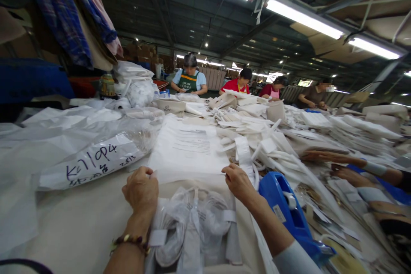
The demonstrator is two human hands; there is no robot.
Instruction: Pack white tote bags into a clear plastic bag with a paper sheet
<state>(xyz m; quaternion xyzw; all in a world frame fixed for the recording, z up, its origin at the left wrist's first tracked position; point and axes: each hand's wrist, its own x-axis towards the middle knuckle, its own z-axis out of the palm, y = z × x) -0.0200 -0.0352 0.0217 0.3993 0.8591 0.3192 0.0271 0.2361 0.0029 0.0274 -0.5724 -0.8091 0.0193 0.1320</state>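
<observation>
A translucent white plastic bag (186, 150) with printed lines of text lies flat in front of me. My left hand (141, 190) pinches its near left corner, fingers closed. At the near right corner my right hand (238, 183) grips the same bag between thumb and fingers. Between my forearms, just nearer than the bag's edge, lies a beige fabric item (191, 239) with straps, clear wrapping and white tabs. Whether any of it is inside the bag I cannot tell.
A blue tape dispenser (284, 205) stands right of my right hand. A plastic packet with handwriting (93, 160) lies to the left. White and beige pieces (272, 137) are heaped beyond. A co-worker's arms (362, 175) reach in at right; several people work across the table.
</observation>
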